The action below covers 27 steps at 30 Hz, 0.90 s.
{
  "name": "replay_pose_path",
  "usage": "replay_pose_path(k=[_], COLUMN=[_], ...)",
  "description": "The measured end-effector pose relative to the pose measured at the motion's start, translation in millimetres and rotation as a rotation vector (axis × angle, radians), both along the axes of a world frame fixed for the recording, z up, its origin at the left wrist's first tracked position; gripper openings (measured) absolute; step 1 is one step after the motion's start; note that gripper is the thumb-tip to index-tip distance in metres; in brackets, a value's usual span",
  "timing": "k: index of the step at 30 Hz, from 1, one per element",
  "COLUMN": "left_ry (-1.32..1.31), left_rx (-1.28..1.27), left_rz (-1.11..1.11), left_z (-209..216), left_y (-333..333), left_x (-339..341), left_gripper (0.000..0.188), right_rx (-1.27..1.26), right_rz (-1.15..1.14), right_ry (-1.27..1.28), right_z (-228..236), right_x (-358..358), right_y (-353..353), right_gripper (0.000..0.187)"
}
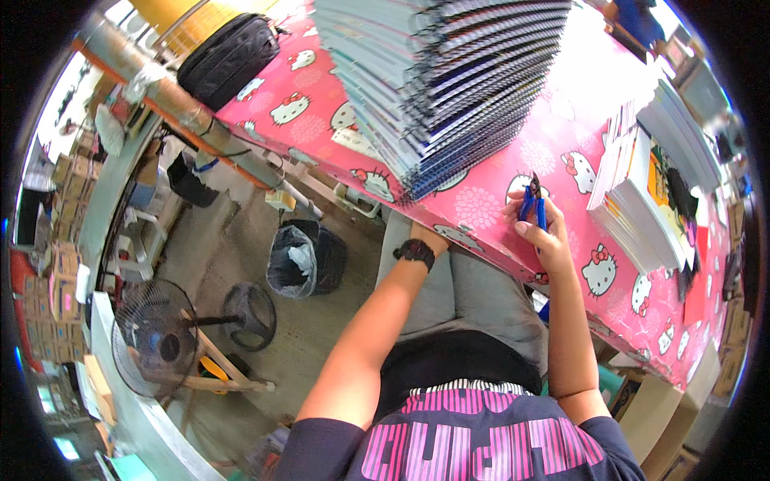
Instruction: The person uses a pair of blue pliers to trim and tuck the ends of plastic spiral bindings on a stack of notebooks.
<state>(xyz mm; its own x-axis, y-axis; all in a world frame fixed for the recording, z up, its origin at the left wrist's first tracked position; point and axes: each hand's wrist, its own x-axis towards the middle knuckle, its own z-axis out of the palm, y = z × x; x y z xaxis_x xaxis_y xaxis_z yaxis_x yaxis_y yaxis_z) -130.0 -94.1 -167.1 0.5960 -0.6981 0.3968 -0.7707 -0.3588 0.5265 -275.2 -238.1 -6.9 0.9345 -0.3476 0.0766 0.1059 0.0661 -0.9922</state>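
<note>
My right hand [547, 240] is closed around small blue-handled pliers [531, 207], their dark jaws pointing away from me over the pink tablecloth [477, 207]. My left hand [433, 238] reaches to the table's near edge, just below a tall stack of spiral-bound books [473, 96]. Its fingers are hidden by the edge, so whether it holds anything does not show. A black watch [415, 252] is on that wrist. The dark spiral bindings of the stack face toward the right and near side, close to the pliers.
Right of my hand, white-paged books [642, 208] lie piled. A black bag [228, 60] sits at the table's far left. On the floor to the left are a lined bin [329, 260] and a fan [156, 338]. A cardboard box [678, 409] stands at lower right.
</note>
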Motion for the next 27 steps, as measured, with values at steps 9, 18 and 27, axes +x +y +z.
replay_pose_path(k=[9, 18, 27], left_ry=[0.087, 0.181, 0.731], left_rx=[-0.116, -0.089, -0.739], left_rz=[0.122, 0.904, 1.094], left_z=[2, -39, 0], left_y=[10, 186, 336], left_x=[-1, 65, 135], left_gripper=[0.031, 0.022, 0.025], right_rx=[-0.111, -0.146, -0.213], right_rz=[-0.101, -0.131, -0.193], right_ry=[-0.028, -0.01, 0.094], right_z=[-16, -17, -2], right_x=[-1, -7, -3], right_y=[-3, -3, 17], right_gripper=[0.052, 0.051, 0.045])
